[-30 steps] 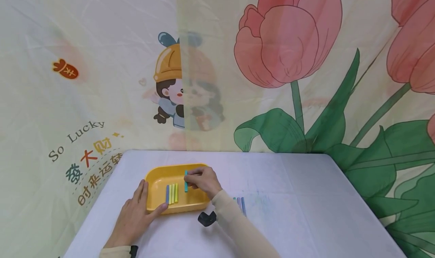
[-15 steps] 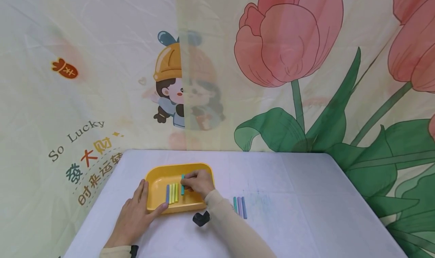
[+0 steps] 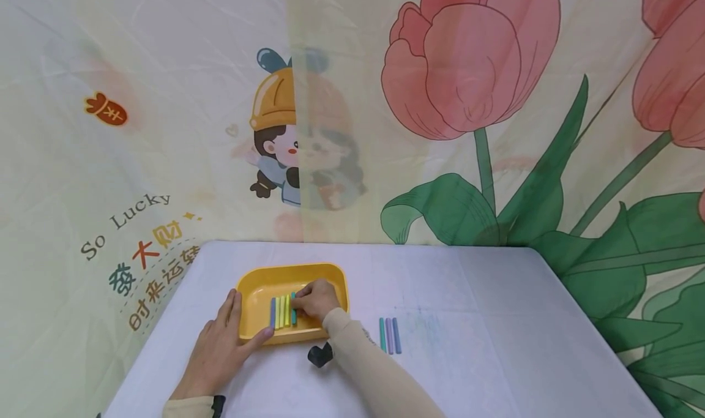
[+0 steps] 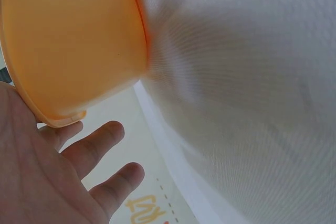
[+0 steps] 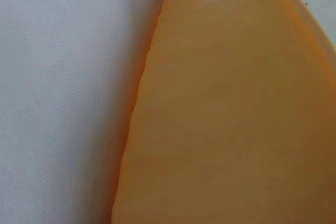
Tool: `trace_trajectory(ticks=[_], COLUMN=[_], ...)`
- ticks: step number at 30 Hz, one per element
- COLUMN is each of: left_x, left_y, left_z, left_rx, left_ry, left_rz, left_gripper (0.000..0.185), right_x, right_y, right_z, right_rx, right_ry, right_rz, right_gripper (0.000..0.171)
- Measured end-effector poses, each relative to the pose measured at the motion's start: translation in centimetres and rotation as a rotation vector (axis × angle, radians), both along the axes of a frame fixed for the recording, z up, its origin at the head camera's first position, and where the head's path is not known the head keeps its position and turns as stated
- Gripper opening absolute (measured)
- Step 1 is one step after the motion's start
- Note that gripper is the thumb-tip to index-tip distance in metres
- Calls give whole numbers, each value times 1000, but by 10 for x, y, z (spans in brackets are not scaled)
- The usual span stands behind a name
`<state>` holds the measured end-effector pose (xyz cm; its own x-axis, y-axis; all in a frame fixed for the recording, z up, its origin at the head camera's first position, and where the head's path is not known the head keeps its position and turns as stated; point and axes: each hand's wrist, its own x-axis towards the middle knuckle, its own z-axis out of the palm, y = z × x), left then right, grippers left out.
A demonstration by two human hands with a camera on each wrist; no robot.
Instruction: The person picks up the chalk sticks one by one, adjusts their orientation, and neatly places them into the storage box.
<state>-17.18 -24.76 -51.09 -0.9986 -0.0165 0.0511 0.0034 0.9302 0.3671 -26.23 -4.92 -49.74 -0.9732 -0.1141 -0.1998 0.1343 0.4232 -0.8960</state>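
Note:
In the head view a yellow tray (image 3: 259,278) stands on the white-covered table. In it, a blue chalk stick (image 3: 272,313) and several yellow chalk sticks (image 3: 283,311) lie side by side in a row. Just right of that row, my right hand (image 3: 318,299) pinches a teal chalk stick (image 3: 294,317) between thumb and fingers, low inside the tray. My left hand (image 3: 212,350) rests at the tray's left side, thumb along the front rim; its fingers (image 4: 113,182) extend straight past the tray's corner in the left wrist view. The right wrist view shows mostly the tray's outer wall (image 5: 226,103).
Right of the tray, a green chalk stick (image 3: 382,334), a purple one (image 3: 388,335) and a blue one (image 3: 397,335) lie on the tablecloth (image 3: 484,357). Bluish smudges mark the cloth beside them. A printed curtain (image 3: 341,100) hangs behind the table's back edge.
My right hand has moved left and down with the teal chalk stick, bringing it beside the yellow ones. Its sleeve has uncovered more of the sticks on the cloth. The left hand stays put.

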Motion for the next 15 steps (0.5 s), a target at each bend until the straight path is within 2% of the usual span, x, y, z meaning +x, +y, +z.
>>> trace_trajectory(ticks=[7,15], left_x=[-1,0], left_y=[-1,0], left_z=[-1,0], left_rx=[-1,-1], left_ry=[5,-13], left_rz=[-3,6], left_gripper=[121,122], right_x=[0,-1], right_y=[-1,-1], right_z=[-3,-3], right_rx=[10,-12], right_ry=[-9,-69], right_rz=[2,-3], right_gripper=[10,7])
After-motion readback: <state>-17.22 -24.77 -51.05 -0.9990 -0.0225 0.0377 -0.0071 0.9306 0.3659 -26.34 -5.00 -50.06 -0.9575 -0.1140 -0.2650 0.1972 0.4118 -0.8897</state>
